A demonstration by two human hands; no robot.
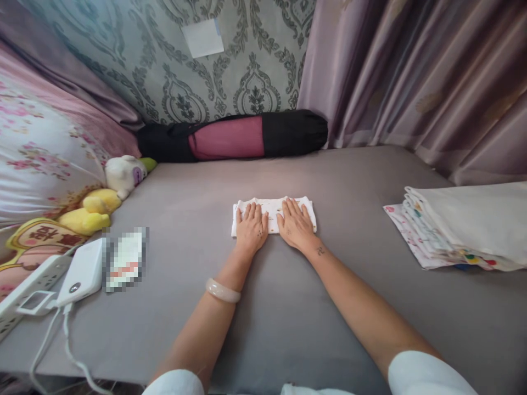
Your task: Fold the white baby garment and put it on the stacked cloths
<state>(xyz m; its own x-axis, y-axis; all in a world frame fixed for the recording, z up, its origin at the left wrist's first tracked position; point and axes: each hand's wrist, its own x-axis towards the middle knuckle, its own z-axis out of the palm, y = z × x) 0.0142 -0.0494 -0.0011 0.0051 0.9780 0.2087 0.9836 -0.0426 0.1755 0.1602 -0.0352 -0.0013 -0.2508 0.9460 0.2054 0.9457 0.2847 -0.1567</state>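
Observation:
A small folded white cloth (272, 206) with a faint print lies on the grey bed sheet (288, 307) in the middle. My left hand (251, 227) rests flat on its left half, fingers stretched out. My right hand (295, 224) lies flat on its right half, fingers spread. Both palms press down on the cloth. A pale bangle (222, 291) sits on my left wrist.
A stack of folded printed cloths (457, 233) lies at the right. A black and pink roll bag (234, 137) lies along the back wall. Plush toys (111, 192), a white power bank (82, 271), a power strip (28, 288) and cables sit at the left. Curtains (432, 82) hang at the right.

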